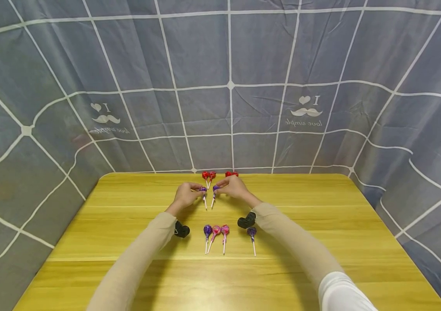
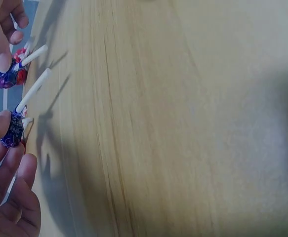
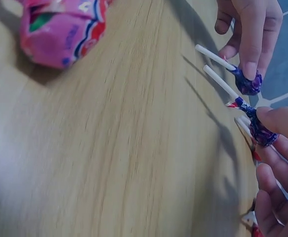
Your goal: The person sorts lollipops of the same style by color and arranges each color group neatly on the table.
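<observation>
The fingers of the left hand [image 1: 185, 195] were pinched on the wrapped head of one purple lollipop [image 1: 203, 189], and those of the right hand [image 1: 236, 188] were pinched on a second purple lollipop [image 1: 215, 188] just beside it. Both were near the far edge of the counter [image 1: 119, 209], about midway between its left and right edges, white sticks slanting toward the near edge; in the wrist views the sticks' shadows fell apart from them on the wood. Just beyond, at the far edge, lay a red pair [image 1: 205, 175], heads side by side, and to its right more red lollipops [image 1: 229, 174], partly hidden by the right hand. Closer to the near edge lay a third purple lollipop [image 1: 207, 230], then two pink lollipops [image 1: 225, 229], with a fourth purple lollipop [image 1: 252, 232] apart toward the right edge, near the right sleeve [image 1: 290, 237]. A grey curtain [image 1: 201, 112] with white lines hung behind the far edge.
</observation>
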Motion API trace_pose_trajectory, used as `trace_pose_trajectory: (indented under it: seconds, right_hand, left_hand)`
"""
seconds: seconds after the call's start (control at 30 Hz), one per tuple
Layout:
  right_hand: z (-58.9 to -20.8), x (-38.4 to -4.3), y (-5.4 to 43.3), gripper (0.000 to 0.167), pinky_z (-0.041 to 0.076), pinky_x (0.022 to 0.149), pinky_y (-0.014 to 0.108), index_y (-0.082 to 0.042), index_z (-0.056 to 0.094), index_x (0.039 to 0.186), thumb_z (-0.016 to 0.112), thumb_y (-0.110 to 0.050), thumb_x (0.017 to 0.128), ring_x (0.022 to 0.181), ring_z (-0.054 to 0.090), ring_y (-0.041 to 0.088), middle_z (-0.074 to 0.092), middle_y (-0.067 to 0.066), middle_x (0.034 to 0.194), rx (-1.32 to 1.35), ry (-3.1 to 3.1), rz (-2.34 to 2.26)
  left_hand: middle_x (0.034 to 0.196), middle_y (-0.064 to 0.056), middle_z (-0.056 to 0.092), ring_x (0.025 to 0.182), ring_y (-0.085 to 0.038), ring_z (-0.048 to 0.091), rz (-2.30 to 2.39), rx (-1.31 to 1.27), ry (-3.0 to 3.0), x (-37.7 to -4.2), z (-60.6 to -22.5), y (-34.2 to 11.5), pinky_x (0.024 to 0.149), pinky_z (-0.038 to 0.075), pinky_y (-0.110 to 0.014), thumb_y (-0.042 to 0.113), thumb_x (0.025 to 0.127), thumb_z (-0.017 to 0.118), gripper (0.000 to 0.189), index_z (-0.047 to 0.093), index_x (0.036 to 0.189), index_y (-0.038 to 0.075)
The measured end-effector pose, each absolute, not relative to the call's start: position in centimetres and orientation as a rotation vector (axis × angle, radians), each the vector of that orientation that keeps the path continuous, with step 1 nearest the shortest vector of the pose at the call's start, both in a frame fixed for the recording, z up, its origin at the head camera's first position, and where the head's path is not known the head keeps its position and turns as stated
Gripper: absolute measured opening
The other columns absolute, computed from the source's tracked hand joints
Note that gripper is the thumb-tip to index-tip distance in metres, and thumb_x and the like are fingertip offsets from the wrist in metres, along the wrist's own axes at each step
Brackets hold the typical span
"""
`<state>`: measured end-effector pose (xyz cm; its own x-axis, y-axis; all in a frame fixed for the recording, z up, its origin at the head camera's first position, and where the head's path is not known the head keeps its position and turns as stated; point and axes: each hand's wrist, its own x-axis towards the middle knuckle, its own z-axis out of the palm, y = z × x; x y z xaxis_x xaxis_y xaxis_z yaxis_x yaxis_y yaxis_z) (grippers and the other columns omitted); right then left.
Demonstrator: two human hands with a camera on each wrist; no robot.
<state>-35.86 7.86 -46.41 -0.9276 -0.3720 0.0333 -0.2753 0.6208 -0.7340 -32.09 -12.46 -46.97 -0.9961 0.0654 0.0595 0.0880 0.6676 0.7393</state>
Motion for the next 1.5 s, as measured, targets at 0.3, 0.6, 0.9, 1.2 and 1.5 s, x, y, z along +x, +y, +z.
trace_pose_trajectory:
  seconds: [0.3,0.6,0.9,1.2,1.5]
  right_hand:
    - [-47.1,-36.1,7.0,0.028,0.049,0.063,0.021,-0.008,0.076,0.101,0.080,-0.025,0.079,0.079,0.070,0.016,0.076,0.007,0.095,-0.506,2.747,-1.187]
    - [-47.8,-36.1,6.4,0.028,0.048,0.064,0.020,-0.008,0.075,0.101,0.080,-0.023,0.078,0.076,0.069,0.013,0.076,0.006,0.093,-0.497,2.741,-1.184]
    - [-48.3,-36.1,6.1,0.027,0.050,0.073,0.024,-0.008,0.076,0.100,0.080,-0.024,0.079,0.082,0.071,0.016,0.076,0.006,0.092,-0.518,2.756,-1.185]
    - [-48.1,-35.8,6.0,0.027,0.050,0.077,0.027,-0.009,0.075,0.102,0.078,-0.024,0.080,0.087,0.070,0.017,0.076,0.006,0.095,-0.512,2.741,-1.187]
    - [-48.4,-35.7,6.0,0.028,0.051,0.080,0.029,-0.011,0.074,0.103,0.078,-0.028,0.081,0.086,0.070,0.016,0.076,0.004,0.095,-0.488,2.750,-1.142]
  left_hand:
    - [0.111,-0.019,0.070,0.105,-0.033,0.064,-1.271,-0.091,-2.857,-32.0,-46.8,-11.8,0.088,0.050,-0.041,0.017,0.090,0.067,0.029,0.069,0.112,-0.003]
    - [0.113,-0.018,0.070,0.108,-0.033,0.064,-1.258,-0.089,-2.857,-31.8,-47.4,-11.6,0.094,0.048,-0.044,0.017,0.090,0.067,0.030,0.069,0.113,-0.002]
    - [0.110,-0.017,0.071,0.104,-0.032,0.066,-1.229,-0.091,-2.862,-32.0,-47.9,-11.6,0.091,0.050,-0.043,0.018,0.090,0.067,0.029,0.070,0.111,-0.002]
    - [0.109,-0.018,0.071,0.103,-0.033,0.066,-1.227,-0.087,-2.848,-32.0,-47.8,-11.7,0.090,0.050,-0.044,0.017,0.090,0.067,0.029,0.070,0.111,-0.003]
    - [0.109,-0.019,0.071,0.102,-0.032,0.066,-1.262,-0.063,-2.841,-32.0,-48.1,-11.8,0.092,0.050,-0.043,0.017,0.090,0.067,0.030,0.069,0.112,-0.003]
